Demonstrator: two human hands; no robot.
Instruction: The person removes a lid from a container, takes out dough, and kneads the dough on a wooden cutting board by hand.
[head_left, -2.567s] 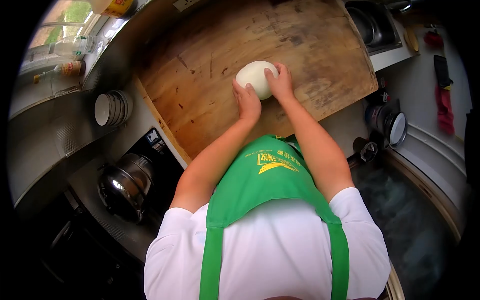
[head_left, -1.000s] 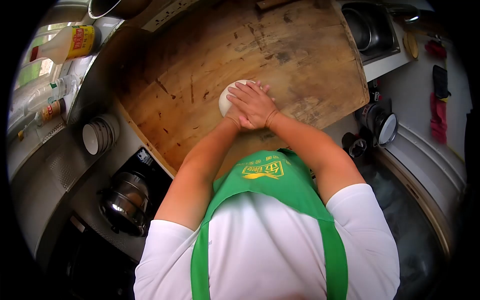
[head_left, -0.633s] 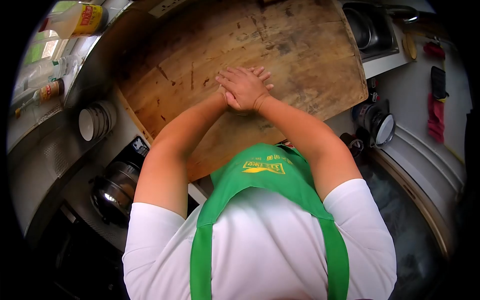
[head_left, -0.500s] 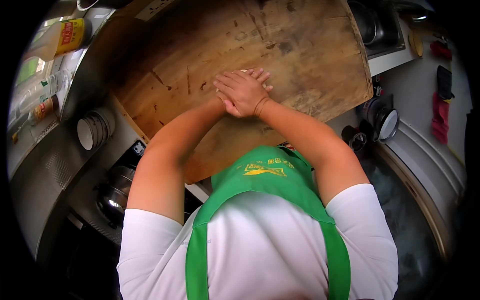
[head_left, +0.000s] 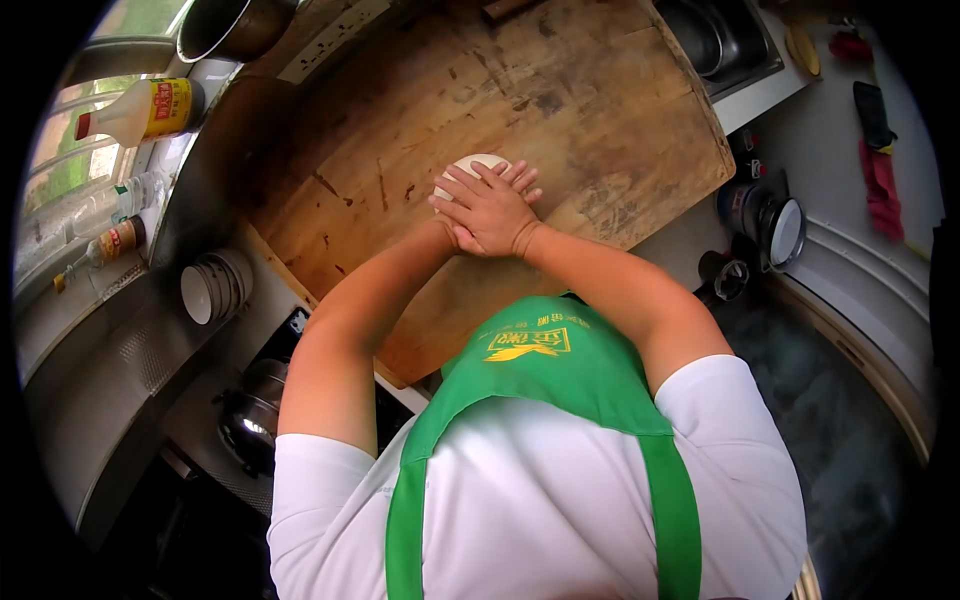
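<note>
A pale, smooth lump of dough rests on the wooden board, its far edge showing past my fingers. My right hand lies flat across the back of my left hand, fingers spread. Underneath, my left hand presses on the dough, mostly covered; its fingertips stick out apart on the right. Neither hand is wrapped around anything.
A sink adjoins the board at the upper right. Stacked bowls and a metal pot stand at left. Bottles line the windowsill. A dark pot is at upper left.
Both hands first held the dough from its sides, then came together, right over left, on top of it. More dough shows now than half a second ago. The camera view has shifted.
</note>
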